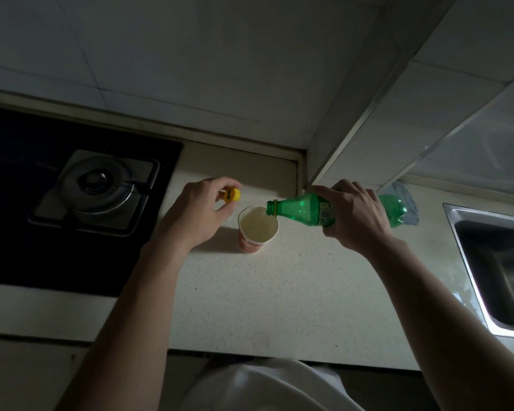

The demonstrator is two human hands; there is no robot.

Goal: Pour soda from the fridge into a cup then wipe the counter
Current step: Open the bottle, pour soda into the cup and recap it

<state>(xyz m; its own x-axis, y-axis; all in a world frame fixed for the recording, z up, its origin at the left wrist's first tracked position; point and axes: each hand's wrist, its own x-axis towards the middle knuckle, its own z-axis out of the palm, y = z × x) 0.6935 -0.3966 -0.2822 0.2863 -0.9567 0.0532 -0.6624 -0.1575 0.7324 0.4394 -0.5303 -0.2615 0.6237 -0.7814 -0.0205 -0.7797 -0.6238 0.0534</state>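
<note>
Right hand [358, 216]: grip wrapped around bottle [303, 209], at its label.
Bottle: green, tipped nearly flat, open mouth at the far right rim of cup [257, 228], base pointing right.
Cup: upright on surface [279, 292], centre, pale liquid inside, red-patterned wall.
Left hand [201, 213]: grip pinching yellow cap [231, 195] between thumb and fingertips, raised just left of and beyond cup.
Cloth [405, 200]: blue, far right on surface, behind bottle base, partly hidden.
Hob [80, 203]: black, left, one burner in view.
Sink [493, 268]: steel, right edge.
Wall [190, 69]: white tiles, far side.
</note>
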